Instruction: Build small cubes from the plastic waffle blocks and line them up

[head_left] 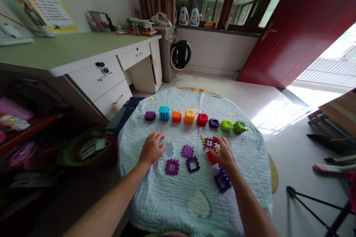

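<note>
Pale blue-green cloth [164, 207] with faint printed shapes covers a round table [274, 177], whose wooden edge shows at the far side and on the right. Across its far part runs a row of small notched blocks: purple stack [150, 116], turquoise block [164, 113], orange block [176, 116], yellow-orange block [189, 117], red block [202, 119], dark purple block [214, 123], lime block [226, 125] and green block [240, 127]. Nearer, close together between the hands, lie a flat purple panel [187, 151], a purple panel with a window [172, 170] and a dark purple frame [193, 170]. A white desk [105, 77], a washing machine [167, 53] and a red door [289, 29] stand beyond. By the right hand [224, 152], a lime-green piece [203, 139] and a red piece [211, 157] are partly covered, and the wrist overlaps some dark purple pieces [224, 176]. That hand's thumb and fingers pinch the right side of a purple window piece [209, 143] over the lime-green piece; it is square, tooth-edged and barred, with lime showing through its openings. The left hand [152, 149] is at the cloth, its fingers loosely curved and parted from the thumb.
</note>
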`<state>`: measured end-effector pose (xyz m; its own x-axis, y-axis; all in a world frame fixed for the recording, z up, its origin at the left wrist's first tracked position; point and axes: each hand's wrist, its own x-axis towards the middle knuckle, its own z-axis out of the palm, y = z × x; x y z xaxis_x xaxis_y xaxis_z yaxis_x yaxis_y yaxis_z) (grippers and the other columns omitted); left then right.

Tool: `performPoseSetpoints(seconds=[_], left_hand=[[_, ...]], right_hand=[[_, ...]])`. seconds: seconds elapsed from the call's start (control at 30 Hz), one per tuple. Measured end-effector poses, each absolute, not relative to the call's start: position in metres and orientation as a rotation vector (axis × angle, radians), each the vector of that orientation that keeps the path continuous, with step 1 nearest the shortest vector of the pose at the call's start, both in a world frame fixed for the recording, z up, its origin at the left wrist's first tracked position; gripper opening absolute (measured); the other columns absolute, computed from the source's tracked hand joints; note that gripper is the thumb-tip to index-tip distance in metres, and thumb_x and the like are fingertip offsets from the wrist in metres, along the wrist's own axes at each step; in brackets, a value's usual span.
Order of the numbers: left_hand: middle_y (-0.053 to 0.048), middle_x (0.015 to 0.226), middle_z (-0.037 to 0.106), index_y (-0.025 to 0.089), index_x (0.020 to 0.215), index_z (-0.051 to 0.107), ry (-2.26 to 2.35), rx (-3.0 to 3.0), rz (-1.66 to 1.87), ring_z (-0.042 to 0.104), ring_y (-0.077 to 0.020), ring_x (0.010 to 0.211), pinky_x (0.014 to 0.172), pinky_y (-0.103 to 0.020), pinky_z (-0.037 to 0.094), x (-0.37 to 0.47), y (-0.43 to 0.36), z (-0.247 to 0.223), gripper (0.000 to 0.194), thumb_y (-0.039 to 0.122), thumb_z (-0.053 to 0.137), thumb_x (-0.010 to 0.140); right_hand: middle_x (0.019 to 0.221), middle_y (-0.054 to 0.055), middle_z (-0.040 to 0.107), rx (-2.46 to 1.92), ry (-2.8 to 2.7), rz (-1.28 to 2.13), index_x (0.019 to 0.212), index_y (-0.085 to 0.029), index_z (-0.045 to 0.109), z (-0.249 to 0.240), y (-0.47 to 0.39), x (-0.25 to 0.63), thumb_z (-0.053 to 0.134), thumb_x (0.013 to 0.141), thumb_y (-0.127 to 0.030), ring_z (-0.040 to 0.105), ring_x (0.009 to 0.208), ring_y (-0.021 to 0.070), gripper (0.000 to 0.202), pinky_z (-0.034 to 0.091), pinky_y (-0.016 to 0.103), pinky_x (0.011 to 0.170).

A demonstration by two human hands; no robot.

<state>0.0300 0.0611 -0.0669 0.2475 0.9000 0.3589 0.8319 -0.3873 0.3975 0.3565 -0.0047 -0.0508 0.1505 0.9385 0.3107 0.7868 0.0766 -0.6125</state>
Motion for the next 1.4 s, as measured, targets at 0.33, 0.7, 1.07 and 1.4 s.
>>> performPoseSetpoints(seconds=[0.33,0.7,1.07,1.4], left_hand=[[-0.009,0.108,0.063,0.020,0.098,0.061,1.662,2.340,0.822,0.056,-0.0261,0.105,0.098,-0.041,0.045,0.030,0.060,-0.067,0.021,0.020,0.057,0.077],[-0.008,0.106,0.063,0.020,0.095,0.061,1.640,2.330,0.844,0.056,-0.0257,0.104,0.097,-0.042,0.045,0.030,0.060,-0.065,0.019,0.018,0.057,0.076],[-0.008,0.105,0.063,0.020,0.093,0.061,1.648,2.322,0.855,0.056,-0.0246,0.103,0.096,-0.040,0.045,0.030,0.059,-0.065,0.018,0.017,0.058,0.076],[-0.007,0.105,0.063,0.021,0.093,0.061,1.659,2.287,0.855,0.056,-0.0241,0.104,0.097,-0.040,0.044,0.030,0.058,-0.064,0.018,0.017,0.058,0.075]], right_hand=[[0.111,0.008,0.059,-1.589,-1.577,0.560,0.122,-0.022,0.060,-0.059,-0.035,0.284,0.064,0.074,-0.026,0.059,0.102,0.0236,0.049,0.051,0.040,0.090],[0.104,0.007,0.060,-1.692,-1.636,0.412,0.111,-0.020,0.059,-0.048,-0.026,0.267,0.067,0.074,-0.028,0.055,0.100,0.0247,0.039,0.044,0.042,0.093],[0.118,0.011,0.058,-1.954,-1.704,0.299,0.123,-0.018,0.058,-0.058,-0.024,0.254,0.065,0.074,-0.031,0.051,0.112,0.0289,0.051,0.040,0.041,0.094],[0.110,0.011,0.060,-2.140,-1.812,0.377,0.110,-0.019,0.065,-0.043,-0.010,0.251,0.069,0.070,-0.037,0.051,0.104,0.0304,0.044,0.037,0.040,0.085]])
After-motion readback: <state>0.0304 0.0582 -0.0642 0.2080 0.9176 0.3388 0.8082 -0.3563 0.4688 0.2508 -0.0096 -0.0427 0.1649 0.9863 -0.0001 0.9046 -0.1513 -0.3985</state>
